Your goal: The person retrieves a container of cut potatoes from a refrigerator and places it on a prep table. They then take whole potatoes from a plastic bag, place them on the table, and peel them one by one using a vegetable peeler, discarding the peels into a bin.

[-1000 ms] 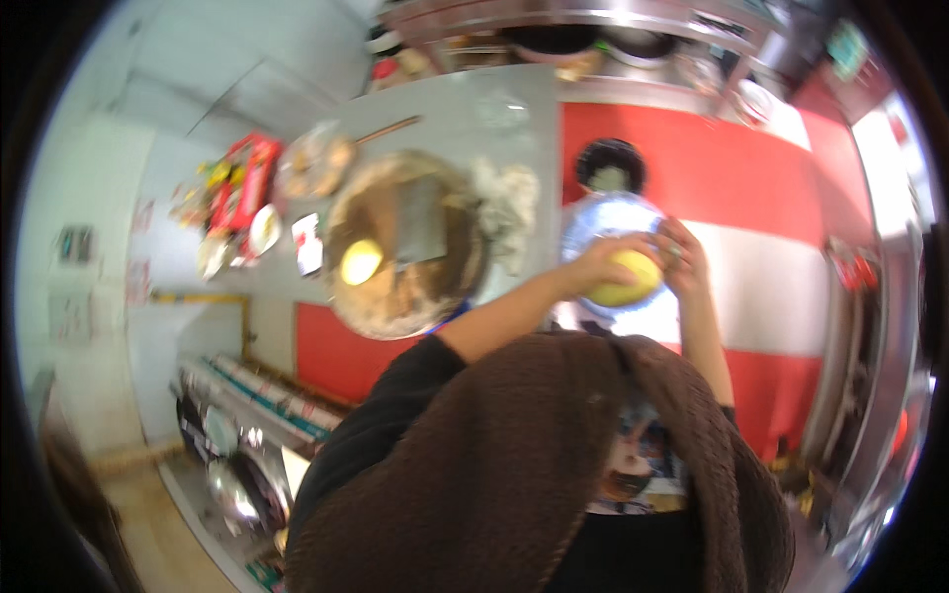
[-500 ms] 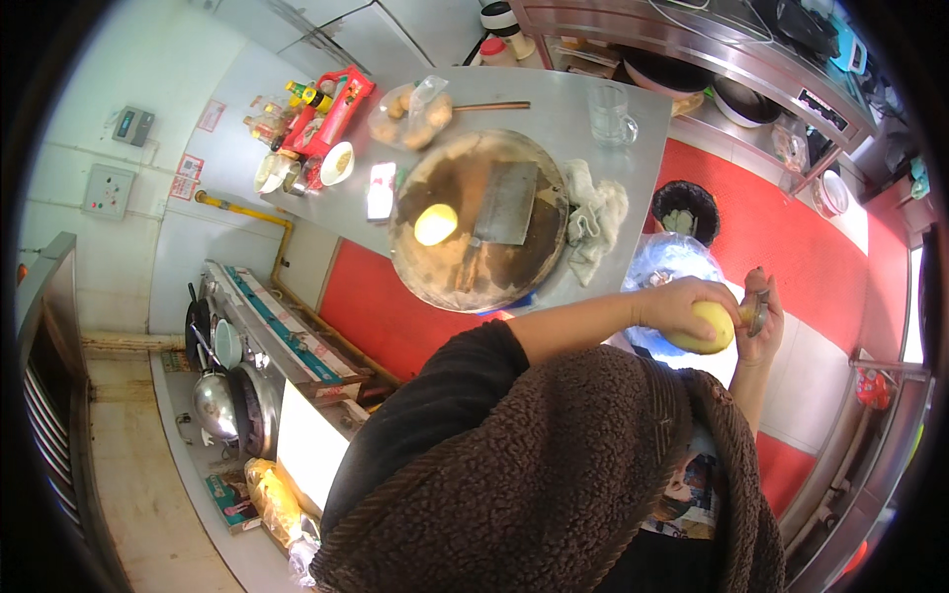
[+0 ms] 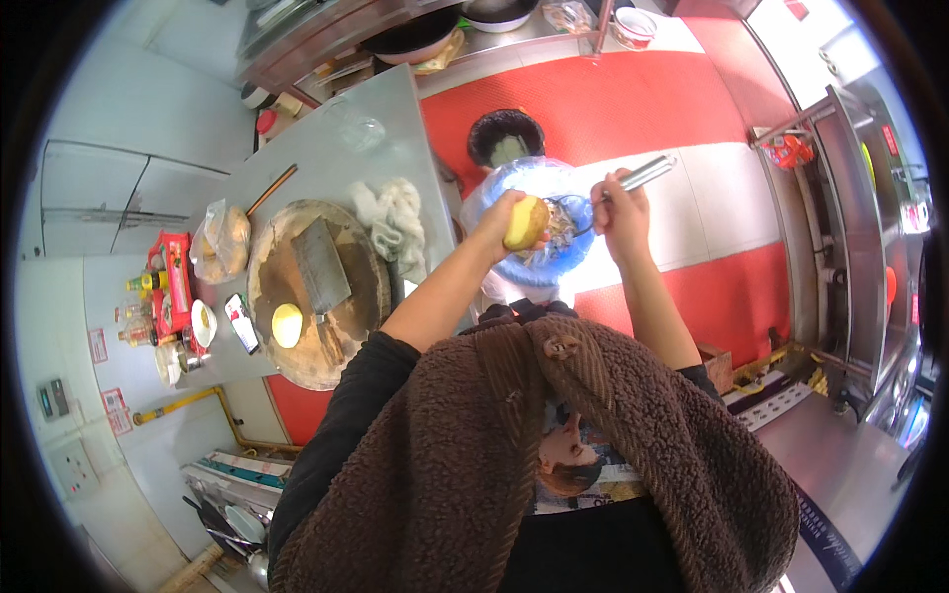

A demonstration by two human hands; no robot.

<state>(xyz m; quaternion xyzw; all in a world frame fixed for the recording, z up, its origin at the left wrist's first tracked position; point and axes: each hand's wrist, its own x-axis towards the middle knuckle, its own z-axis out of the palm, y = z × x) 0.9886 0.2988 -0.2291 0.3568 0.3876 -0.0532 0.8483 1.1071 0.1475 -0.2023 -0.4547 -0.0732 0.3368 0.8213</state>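
Near: my left hand [image 3: 501, 219] has fingers wrapped tight round a yellow peeled potato [image 3: 527, 222], held over the blue plastic-lined bin [image 3: 539, 259] on the red and white floor [image 3: 692, 109]. My right hand [image 3: 621, 210] is closed round a steel-handled peeler [image 3: 633, 183], its head just beside the potato; I can't tell if it touches. Peelings lie in the bin under both hands.

Left of the hands, the grey steel table [image 3: 316, 168] edge runs close past my left forearm. On it: a round wooden chopping board [image 3: 341, 331] with a steel cleaver [image 3: 321, 267] flat on it and a pale yellow peeled piece [image 3: 287, 324] beside the blade. A crumpled white cloth [image 3: 395, 219] sits at the table edge next to the board. A dark phone [image 3: 241, 323] lies left of the board.

Farther: clear bag of roundish items [image 3: 222, 245], a red rectangular packet [image 3: 175, 282] at the table's wall side, small bottles with yellow caps [image 3: 143, 284] next to it. White-and-red sign plates [image 3: 109, 400] on the pale wall. A black round pot [image 3: 505, 138] stands on the floor beyond the bin.

Open room: floor right of the bin, between it and the steel counter [image 3: 855, 227].

Versus half a second back: the peeler was low against the potato, now it's raised with the handle clearly out; potato over the bin both times.
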